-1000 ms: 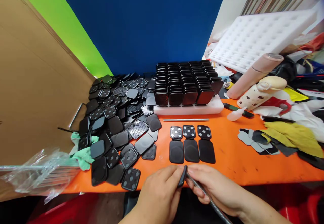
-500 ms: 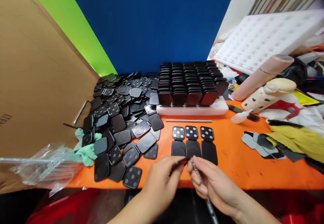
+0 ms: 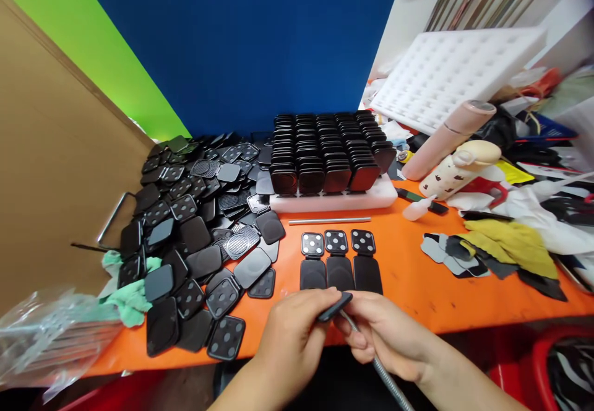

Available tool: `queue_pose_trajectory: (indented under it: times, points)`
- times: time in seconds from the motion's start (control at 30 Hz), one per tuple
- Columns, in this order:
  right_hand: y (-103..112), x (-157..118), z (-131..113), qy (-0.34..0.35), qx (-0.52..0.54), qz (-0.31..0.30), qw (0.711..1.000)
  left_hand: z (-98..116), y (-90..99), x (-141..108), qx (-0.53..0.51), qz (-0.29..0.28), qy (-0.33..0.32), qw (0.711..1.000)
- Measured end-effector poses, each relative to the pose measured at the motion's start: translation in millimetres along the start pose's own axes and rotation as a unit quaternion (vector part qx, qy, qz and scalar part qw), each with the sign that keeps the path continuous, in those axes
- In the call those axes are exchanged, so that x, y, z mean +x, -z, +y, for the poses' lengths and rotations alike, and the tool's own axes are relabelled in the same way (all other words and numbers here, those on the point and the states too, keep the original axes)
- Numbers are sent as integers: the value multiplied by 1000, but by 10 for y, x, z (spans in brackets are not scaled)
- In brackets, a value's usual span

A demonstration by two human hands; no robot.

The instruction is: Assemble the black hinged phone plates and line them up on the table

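Observation:
A small black case (image 3: 335, 307) is pinched in my left hand (image 3: 293, 330) near the front edge of the table. My right hand (image 3: 387, 330) is closed around a thin metal rod (image 3: 387, 379), whose upper end meets the underside of the case. Just beyond my hands lie three opened black cases (image 3: 336, 242) in a row, their upper halves dotted with light circles. A heap of loose black cases (image 3: 199, 237) covers the table on the left. Behind the row, many black cases (image 3: 325, 151) stand upright in a white foam tray (image 3: 385, 195).
A metal rod (image 3: 329, 220) lies before the foam tray. To the right are a pink bottle (image 3: 448, 142), a small white bottle (image 3: 417, 208), grey pads (image 3: 448, 253) and yellow gloves (image 3: 508, 244). Clear plastic wrap (image 3: 55, 330) and a green cloth (image 3: 130, 302) are at left.
The case in my left hand has tilted so its flat face shows more. The view has turned slightly right, bringing a red bin into sight at the lower right.

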State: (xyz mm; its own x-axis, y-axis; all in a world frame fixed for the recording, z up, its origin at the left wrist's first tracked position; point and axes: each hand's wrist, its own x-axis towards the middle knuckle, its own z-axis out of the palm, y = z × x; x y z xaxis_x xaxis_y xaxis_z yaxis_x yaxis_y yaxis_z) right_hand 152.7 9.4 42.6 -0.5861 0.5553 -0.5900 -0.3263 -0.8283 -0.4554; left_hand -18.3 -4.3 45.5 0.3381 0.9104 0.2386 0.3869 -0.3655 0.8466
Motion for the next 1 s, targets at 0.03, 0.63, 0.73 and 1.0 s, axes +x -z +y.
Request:
queue_pose_trajectory:
  times: [0.03,0.63,0.73,1.0]
  points:
    - [30,-8,-10,-6,17,2,1000,-8,-11,3,0,-6,-16,1000]
    - [567,-220,-26,212,-278,191,917,-10,-563,364,-201,57,135,969]
    - [723,-319,-52,216,-468,237,824,-95,-699,544,-263,11,186,947]
    - [1481,-379,-382,151,-609,360,690,-421,-899,725,53,-176,-23,983]
